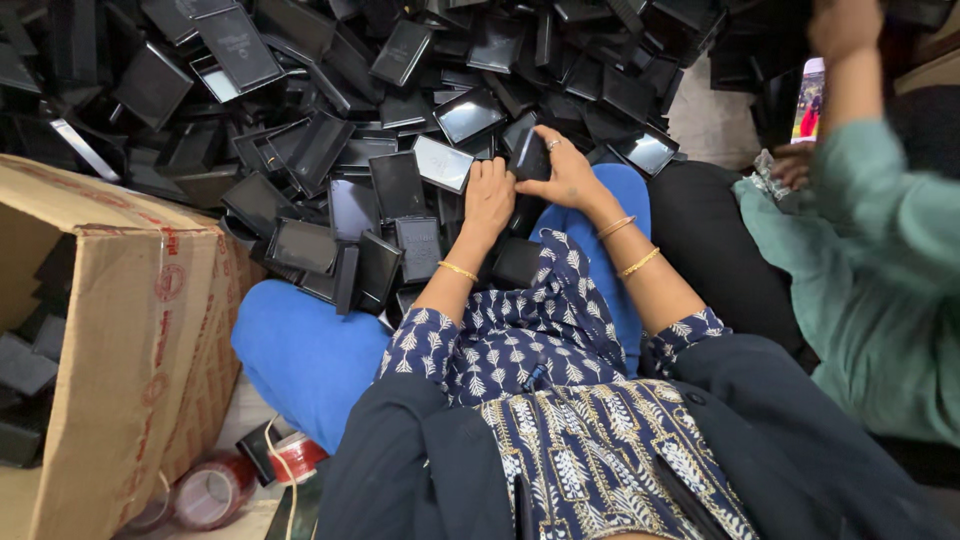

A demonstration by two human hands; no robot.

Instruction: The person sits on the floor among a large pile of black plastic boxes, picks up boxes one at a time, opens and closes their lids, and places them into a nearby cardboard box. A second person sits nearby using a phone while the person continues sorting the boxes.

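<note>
- The fingers (pixel 545 150) of the right hand (pixel 568 178) were wrapped around a small black case (pixel 528 157), thumb on the near side and the other fingers over the top. They were closed on it.
- The small black case stood almost upright in that grip, its long side running up and away from the person.
- The left hand (pixel 488 195) was just beside the case, on its left. Its fingers were curled together, with the tips right at the case's edge. I could not tell if they gripped it or only touched it.
- The right hand was the one that really held the case. The left hand was very close, ready at its side.
- Both hands sat over the person's lap, above the blue knees (pixel 300 345).
- Just past the fingers lay a big pile of black cases (pixel 330 110), flat, tilted and on edge, some open and shiny inside.
- To the left stood an open cardboard box (pixel 140 330) with a few black cases inside.
- Near the box's bottom lay rolls of tape (pixel 215 490).
- On the right sat another person in a green sleeve (pixel 870 270), arm up, well apart from the held case.
</note>
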